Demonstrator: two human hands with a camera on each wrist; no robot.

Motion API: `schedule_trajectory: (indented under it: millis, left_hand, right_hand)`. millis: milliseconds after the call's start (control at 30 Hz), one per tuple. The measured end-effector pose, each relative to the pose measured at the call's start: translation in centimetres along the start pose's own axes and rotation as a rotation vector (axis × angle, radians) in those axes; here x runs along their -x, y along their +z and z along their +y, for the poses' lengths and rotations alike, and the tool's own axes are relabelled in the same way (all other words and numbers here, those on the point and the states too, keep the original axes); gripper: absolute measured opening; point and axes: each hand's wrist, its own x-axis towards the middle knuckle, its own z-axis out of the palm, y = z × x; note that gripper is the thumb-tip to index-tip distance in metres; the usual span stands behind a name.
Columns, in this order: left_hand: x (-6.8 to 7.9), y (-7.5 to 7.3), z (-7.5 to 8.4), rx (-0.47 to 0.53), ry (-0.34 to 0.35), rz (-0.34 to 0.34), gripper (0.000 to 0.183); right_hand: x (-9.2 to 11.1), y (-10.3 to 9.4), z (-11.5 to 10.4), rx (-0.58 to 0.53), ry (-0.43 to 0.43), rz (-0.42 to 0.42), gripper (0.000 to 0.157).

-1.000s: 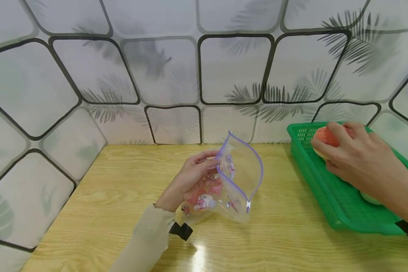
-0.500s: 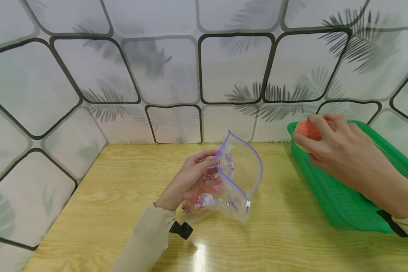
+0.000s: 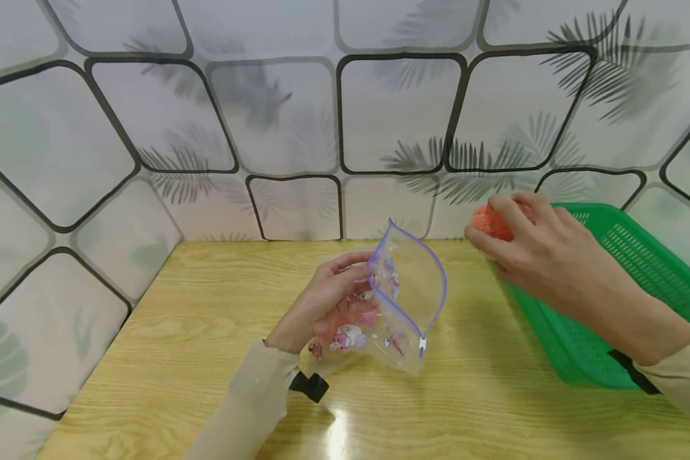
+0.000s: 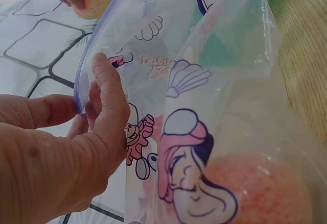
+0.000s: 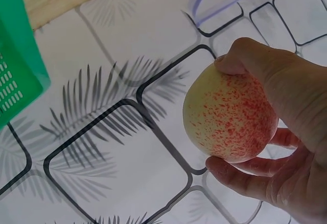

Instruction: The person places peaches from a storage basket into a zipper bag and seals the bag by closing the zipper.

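Note:
My left hand (image 3: 336, 297) pinches the purple-edged rim of a clear zip bag (image 3: 402, 342) printed with cartoon figures. The bag's mouth gapes to the right, with a white slider at its lower corner. Inside, behind the plastic, a reddish-yellow round fruit (image 4: 260, 191) shows in the left wrist view. My right hand (image 3: 543, 246) grips a peach (image 5: 230, 114), yellow with red speckles, between thumb and fingers. It holds the peach in the air to the right of the bag, near the left side of a green basket.
The green plastic basket (image 3: 558, 348) with perforated walls stands at the right, partly hidden by my right arm. Under everything lies a wood-grain table (image 3: 218, 294). A patterned sheet (image 3: 397, 115) hangs behind and at both sides.
My right hand has lifted the peach out of the green basket and carried it left, toward the bag. The left hand and the bag have stayed nearly still.

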Motion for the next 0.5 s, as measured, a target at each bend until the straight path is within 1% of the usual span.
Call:
schedule_trajectory:
  millis: [100, 167, 267, 300, 400, 433, 500]
  left_hand:
    - [-0.1, 0.0, -0.1, 0.005, -0.004, -0.001, 0.038]
    - [-0.1, 0.0, -0.1, 0.011, -0.004, -0.007, 0.037]
    - [-0.2, 0.1, -0.2, 0.021, -0.006, -0.019, 0.037]
    - [-0.2, 0.1, -0.2, 0.023, -0.007, -0.022, 0.037]
    - [-0.2, 0.1, -0.2, 0.024, -0.010, -0.027, 0.038]
    - [-0.2, 0.1, -0.2, 0.023, -0.010, -0.027, 0.038]
    - [-0.1, 0.2, -0.2, 0.019, -0.012, -0.023, 0.038]
  right_hand:
    - [-0.6, 0.0, -0.3, 0.000, -0.012, 0.008, 0.058]
    - [-1.0, 0.1, -0.5, -0.008, -0.026, 0.030, 0.055]
    - [-1.6, 0.6, -1.0, -0.035, -0.063, 0.073, 0.031]
    - [-1.7, 0.8, -1.3, -0.044, -0.075, 0.083, 0.027]
    - [-2.1, 1.3, -2.0, -0.074, -0.099, 0.078, 0.028]
    - [-2.1, 1.5, -2.2, -0.087, -0.100, 0.066, 0.031]
    - [-2.2, 1.7, -2.7, -0.116, -0.090, 0.036, 0.043]
